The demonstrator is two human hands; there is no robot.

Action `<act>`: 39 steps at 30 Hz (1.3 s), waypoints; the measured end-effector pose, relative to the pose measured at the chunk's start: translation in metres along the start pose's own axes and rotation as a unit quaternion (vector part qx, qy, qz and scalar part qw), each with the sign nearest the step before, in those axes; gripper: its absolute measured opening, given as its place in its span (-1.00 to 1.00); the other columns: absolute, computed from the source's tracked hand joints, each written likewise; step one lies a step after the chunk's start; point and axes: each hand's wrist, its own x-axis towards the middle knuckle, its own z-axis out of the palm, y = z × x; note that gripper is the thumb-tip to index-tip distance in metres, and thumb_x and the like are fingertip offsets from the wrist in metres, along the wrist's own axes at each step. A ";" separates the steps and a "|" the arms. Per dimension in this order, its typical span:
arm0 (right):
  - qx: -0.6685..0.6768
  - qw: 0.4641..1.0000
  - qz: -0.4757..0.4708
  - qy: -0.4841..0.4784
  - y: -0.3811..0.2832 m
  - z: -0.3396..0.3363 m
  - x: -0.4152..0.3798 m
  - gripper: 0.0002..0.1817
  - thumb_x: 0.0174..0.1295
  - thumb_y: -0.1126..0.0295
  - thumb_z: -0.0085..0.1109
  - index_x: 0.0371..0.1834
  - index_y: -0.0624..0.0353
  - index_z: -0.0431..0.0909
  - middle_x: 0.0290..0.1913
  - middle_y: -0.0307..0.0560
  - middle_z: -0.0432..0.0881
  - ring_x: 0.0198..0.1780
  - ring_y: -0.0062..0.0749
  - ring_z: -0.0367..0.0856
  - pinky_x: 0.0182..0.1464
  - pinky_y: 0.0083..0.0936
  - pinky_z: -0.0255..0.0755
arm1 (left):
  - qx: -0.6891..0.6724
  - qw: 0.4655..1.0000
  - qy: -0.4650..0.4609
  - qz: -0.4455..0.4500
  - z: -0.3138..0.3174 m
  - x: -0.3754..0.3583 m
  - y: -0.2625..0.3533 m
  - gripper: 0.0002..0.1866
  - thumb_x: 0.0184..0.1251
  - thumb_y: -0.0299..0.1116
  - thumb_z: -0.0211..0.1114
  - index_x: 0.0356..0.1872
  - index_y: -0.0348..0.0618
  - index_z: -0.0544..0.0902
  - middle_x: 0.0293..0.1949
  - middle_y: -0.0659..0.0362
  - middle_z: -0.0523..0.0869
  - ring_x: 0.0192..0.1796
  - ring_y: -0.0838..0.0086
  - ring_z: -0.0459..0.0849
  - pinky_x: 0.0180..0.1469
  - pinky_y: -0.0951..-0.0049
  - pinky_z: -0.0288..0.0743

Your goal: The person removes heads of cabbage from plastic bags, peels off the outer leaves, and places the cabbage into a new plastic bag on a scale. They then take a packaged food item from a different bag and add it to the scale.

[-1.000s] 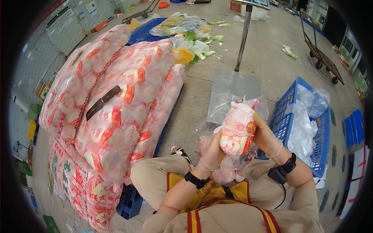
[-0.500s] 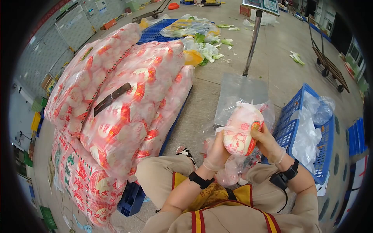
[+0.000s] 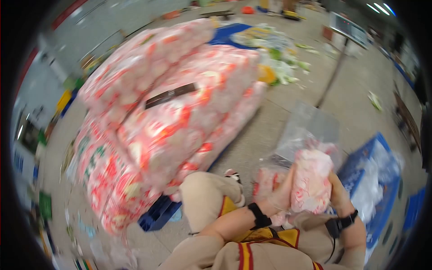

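A rounded bundle in pink-and-white printed wrapping (image 3: 312, 182) is held up in front of my lap. My left hand (image 3: 282, 191) grips its left side and my right hand (image 3: 340, 192) its right side, both with fingers curved round it. What is inside the wrapping is hidden. Just behind and to the left lies a clear plastic bag (image 3: 268, 173) with similar pink-printed pieces in it. Beyond the bundle is the grey platform of a floor scale (image 3: 310, 123).
Big sacks of pink-printed bundles (image 3: 202, 103) are stacked to the left, with a dark flat tool (image 3: 171, 95) on top. A blue crate (image 3: 378, 148) of clear plastic stands at right. The scale's display (image 3: 348, 29) rises behind; leaf scraps (image 3: 283, 67) litter the floor.
The view has swung left, so everything sits further right and is blurred. Both hands still hold the bundle, which now shows a different, mostly pale side.
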 end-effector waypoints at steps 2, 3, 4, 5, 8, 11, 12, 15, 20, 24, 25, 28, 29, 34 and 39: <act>-0.050 0.998 0.035 -0.006 0.000 0.004 0.006 -0.44 0.36 0.15 -0.07 0.34 0.24 0.20 0.23 -0.08 0.43 0.21 -0.41 0.42 0.27 -0.45 0.28 | -0.046 0.999 0.004 0.003 -0.008 -0.009 -0.001 -0.25 0.34 0.29 -0.12 0.32 -0.09 0.31 0.26 0.15 0.45 0.23 0.39 0.47 0.30 0.29 0.32; -0.054 0.998 0.029 0.016 0.006 0.000 0.011 -0.45 0.37 0.16 -0.07 0.33 0.25 0.23 0.20 -0.09 0.45 0.19 -0.43 0.43 0.25 -0.48 0.28 | -0.086 0.995 -0.011 -0.038 -0.011 -0.010 -0.001 -0.24 0.33 0.32 -0.15 0.31 -0.08 0.34 0.25 0.14 0.47 0.22 0.38 0.49 0.29 0.29 0.35; -0.057 0.997 0.023 0.044 0.011 0.000 0.016 -0.46 0.37 0.16 -0.07 0.32 0.26 0.25 0.17 -0.10 0.47 0.16 -0.45 0.43 0.23 -0.51 0.28 | -0.090 0.996 -0.005 -0.022 -0.015 -0.009 -0.001 -0.24 0.33 0.32 -0.15 0.31 -0.08 0.34 0.25 0.14 0.47 0.22 0.38 0.49 0.29 0.29 0.35; -0.060 0.997 0.028 0.033 0.006 0.011 0.018 -0.46 0.37 0.16 -0.07 0.32 0.26 0.25 0.17 -0.10 0.47 0.16 -0.45 0.43 0.23 -0.51 0.28 | -0.092 0.996 -0.005 0.000 -0.021 -0.005 -0.002 -0.23 0.33 0.33 -0.17 0.31 -0.08 0.33 0.25 0.14 0.46 0.23 0.38 0.48 0.30 0.29 0.33; -0.306 0.946 -0.047 0.097 -0.007 0.034 0.017 -0.47 0.37 0.18 -0.09 0.32 0.26 0.24 0.16 -0.14 0.46 0.15 -0.49 0.41 0.19 -0.56 0.27 | -0.064 0.995 0.006 0.071 -0.039 0.011 -0.003 -0.22 0.34 0.34 -0.23 0.31 -0.10 0.33 0.25 0.16 0.46 0.25 0.38 0.45 0.32 0.33 0.29; -0.244 0.967 -0.035 0.073 0.003 0.032 0.020 -0.44 0.29 0.27 0.00 0.33 0.24 0.21 0.18 -0.16 0.42 0.14 -0.51 0.40 0.15 -0.56 0.28 | -0.033 0.984 -0.036 0.170 -0.051 0.018 0.005 -0.24 0.40 0.29 -0.30 0.31 -0.13 0.31 0.25 0.17 0.45 0.26 0.41 0.44 0.34 0.37 0.26; -0.250 0.964 -0.024 0.086 0.009 0.040 0.019 -0.37 0.19 0.32 0.09 0.34 0.23 0.20 0.19 -0.15 0.41 0.15 -0.49 0.39 0.17 -0.54 0.28 | -0.067 0.986 -0.057 0.145 -0.055 0.019 0.008 -0.31 0.42 0.20 -0.22 0.30 -0.16 0.33 0.24 0.14 0.46 0.25 0.38 0.44 0.32 0.35 0.28; -0.243 0.967 -0.027 0.065 0.006 0.043 0.022 -0.21 -0.03 0.38 0.28 0.34 0.22 0.18 0.20 -0.13 0.41 0.17 -0.43 0.39 0.22 -0.51 0.26 | 0.094 0.973 -0.039 0.210 -0.070 0.021 0.004 -0.42 0.44 0.03 -0.05 0.28 -0.21 0.33 0.23 0.09 0.46 0.24 0.37 0.45 0.29 0.33 0.32; -0.433 0.883 -0.177 -0.027 -0.012 0.023 0.027 0.13 -0.39 0.22 0.58 0.37 0.21 0.15 0.32 0.04 0.27 0.37 -0.22 0.20 0.38 -0.30 0.07 | 0.119 0.992 -0.038 0.022 -0.072 -0.002 0.027 -0.48 0.49 -0.05 -0.10 0.27 -0.22 0.35 0.23 0.11 0.46 0.31 0.38 0.36 0.41 0.36 0.14; -0.588 0.764 -0.251 -0.087 -0.027 0.023 0.020 0.08 -0.29 0.18 0.52 0.39 0.20 0.14 0.34 0.17 0.21 0.42 -0.03 0.08 0.43 -0.26 -0.10 | -0.109 0.987 -0.024 -0.114 -0.068 0.004 0.026 -0.40 0.46 0.06 -0.20 0.29 -0.18 0.32 0.21 0.02 0.48 0.22 0.24 0.48 0.32 0.21 0.30; -0.594 0.763 -0.246 -0.070 -0.028 0.024 0.018 0.08 -0.29 0.18 0.52 0.39 0.20 0.14 0.34 0.17 0.21 0.42 -0.03 0.08 0.43 -0.26 -0.10 | -0.110 0.985 -0.031 -0.131 -0.066 0.008 0.023 -0.40 0.46 0.06 -0.20 0.29 -0.18 0.32 0.21 0.02 0.48 0.22 0.24 0.48 0.32 0.21 0.30; -0.586 0.754 -0.285 -0.077 -0.028 0.024 0.018 -0.09 -0.11 0.30 0.38 0.38 0.18 0.17 0.32 0.11 0.25 0.36 -0.12 0.17 0.36 -0.30 0.07 | -0.044 0.998 -0.046 -0.024 -0.059 0.010 0.024 -0.35 0.43 0.14 -0.25 0.29 -0.17 0.33 0.20 0.01 0.49 0.24 0.24 0.47 0.30 0.20 0.32; -0.538 0.802 -0.256 -0.037 -0.022 0.020 0.017 -0.16 -0.07 0.37 0.30 0.38 0.17 0.18 0.26 0.08 0.30 0.26 -0.16 0.27 0.28 -0.34 0.16 | -0.021 0.998 -0.056 0.025 -0.049 0.006 0.026 -0.34 0.42 0.15 -0.26 0.30 -0.16 0.32 0.21 0.01 0.48 0.25 0.24 0.45 0.29 0.20 0.32; -0.480 0.852 -0.203 0.052 -0.006 0.030 0.019 -0.37 0.01 0.51 0.19 0.26 0.19 0.33 0.01 -0.01 0.46 -0.08 -0.29 0.46 0.00 -0.46 0.35 | -0.016 0.997 -0.039 0.070 -0.054 0.006 0.031 -0.33 0.41 0.18 -0.26 0.32 -0.12 0.29 0.25 0.01 0.43 0.26 0.22 0.44 0.28 0.17 0.33; -0.512 0.803 -0.303 0.037 0.001 0.017 0.028 -0.75 0.11 0.56 0.15 -0.11 0.24 0.48 -0.25 -0.22 0.53 -0.20 -0.50 0.44 -0.07 -0.53 0.34 | -0.034 0.996 -0.025 0.077 -0.059 0.010 0.029 -0.29 0.38 0.23 -0.23 0.33 -0.11 0.27 0.26 0.02 0.42 0.26 0.21 0.44 0.29 0.16 0.32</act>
